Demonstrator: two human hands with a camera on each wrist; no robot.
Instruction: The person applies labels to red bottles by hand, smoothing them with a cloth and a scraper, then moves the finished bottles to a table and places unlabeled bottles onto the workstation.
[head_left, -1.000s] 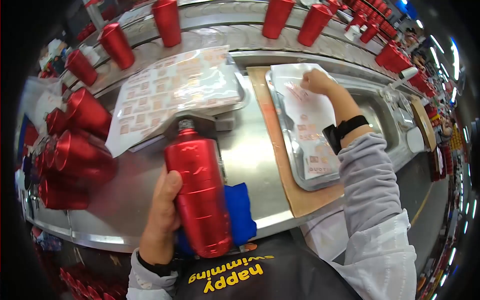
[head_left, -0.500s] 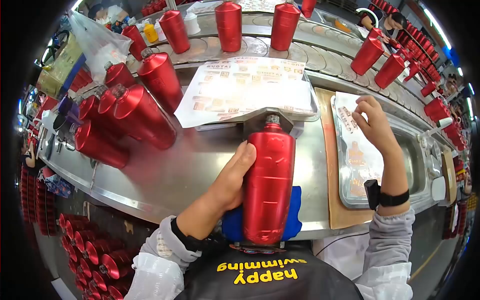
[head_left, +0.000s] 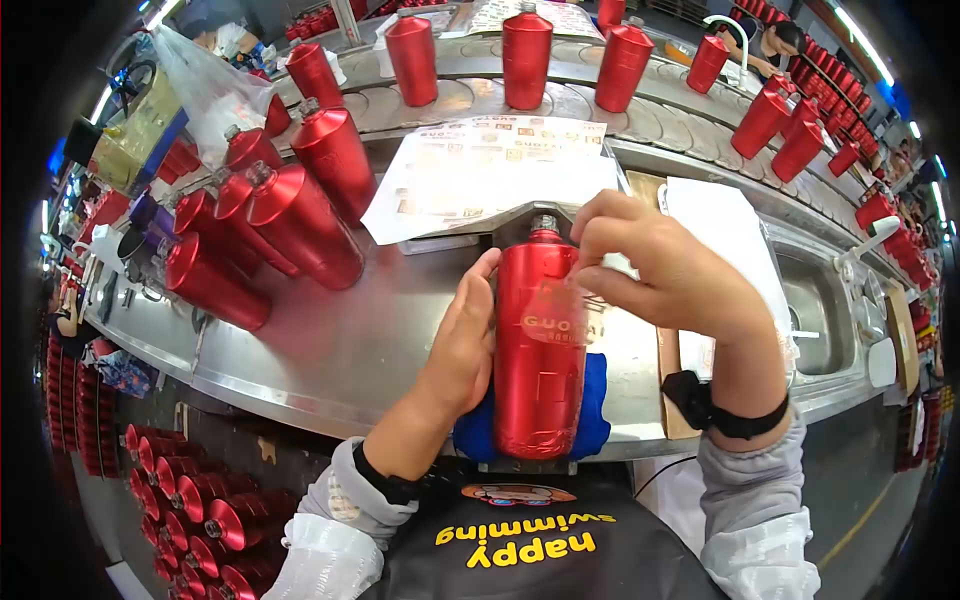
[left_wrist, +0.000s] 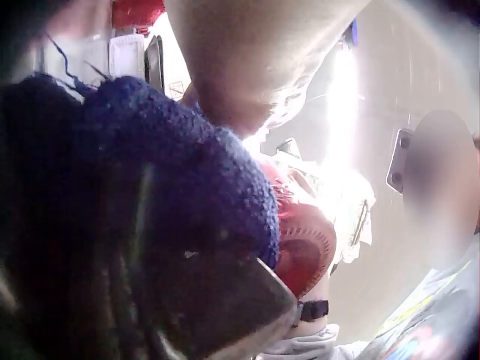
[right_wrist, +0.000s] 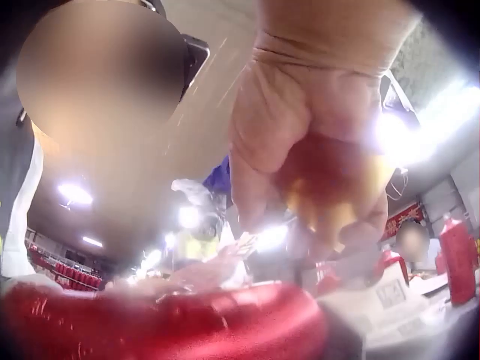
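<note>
One hand, pinched film — over bottle's edge

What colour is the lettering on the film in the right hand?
Gold; the lettering shows best in the head view.

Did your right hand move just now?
Yes. The right hand moved away from the sink, from over the sheet to the red bottle.
</note>
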